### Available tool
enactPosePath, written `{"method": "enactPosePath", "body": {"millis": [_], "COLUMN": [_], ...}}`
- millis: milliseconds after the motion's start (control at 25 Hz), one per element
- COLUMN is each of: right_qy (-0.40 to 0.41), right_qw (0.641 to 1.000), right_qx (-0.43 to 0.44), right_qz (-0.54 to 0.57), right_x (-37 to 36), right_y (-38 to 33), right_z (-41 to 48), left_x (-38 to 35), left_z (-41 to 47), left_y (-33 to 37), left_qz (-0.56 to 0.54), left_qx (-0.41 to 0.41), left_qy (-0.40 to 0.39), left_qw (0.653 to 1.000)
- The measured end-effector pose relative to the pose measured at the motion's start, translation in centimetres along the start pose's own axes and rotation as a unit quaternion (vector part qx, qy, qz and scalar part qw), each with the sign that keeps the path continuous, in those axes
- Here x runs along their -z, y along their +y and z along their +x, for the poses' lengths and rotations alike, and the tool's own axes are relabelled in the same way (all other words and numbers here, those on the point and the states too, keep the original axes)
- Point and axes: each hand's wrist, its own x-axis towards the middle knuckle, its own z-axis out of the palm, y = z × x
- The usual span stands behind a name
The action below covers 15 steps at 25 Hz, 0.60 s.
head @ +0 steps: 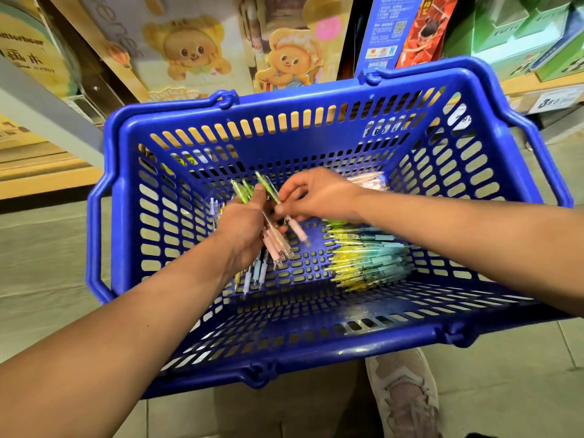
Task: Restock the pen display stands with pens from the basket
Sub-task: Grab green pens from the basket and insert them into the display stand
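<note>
1. The shelving rose beyond the basket's far side. It carried bear boards straight behind the basket and green boxes past its far right corner.
2. The grey floor lay to the left of the basket and under it.
3. The blue slotted basket filled the middle of the view, its open top facing the camera and its handles folded down along the rims.
4. A pale shoe showed just below the basket's near rim, toward the right.
5. Both forearms reached over the near rim into the basket, and the two hands met close together above the middle of its bottom.
6. The left hand was curled round a bundle of pens with green tops and pink grips, their tips pointing toward the near rim.
7. The right hand pinched a single pen of the same kind between thumb and fingertips, touching the bundle.
8. A heap of yellow and teal pens lay on the basket's bottom at its right side.
9. Pale pink pens lay in the basket's far right corner, partly hidden by the right hand.
10. A few loose pens lay on the bottom under the left hand.
</note>
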Motion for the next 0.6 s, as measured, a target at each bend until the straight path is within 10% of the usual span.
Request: {"method": "enactPosePath", "body": {"millis": [400, 600], "right_qy": [-0.002, -0.063], "right_qw": [0.982, 0.835], "right_qx": [-0.001, -0.103], "right_qz": [-0.19, -0.536], "right_x": [0.5, 3.2], "right_y": [0.0, 4.9], "right_z": [0.4, 0.0], "left_x": [1.0, 1.4], "left_z": [0.7, 1.0], "left_y": [-0.1, -0.3], "left_qz": [0.058, 0.084], "left_qx": [-0.027, -0.012], "left_qy": [0.035, 0.046], "left_qw": [0.997, 0.995]}}
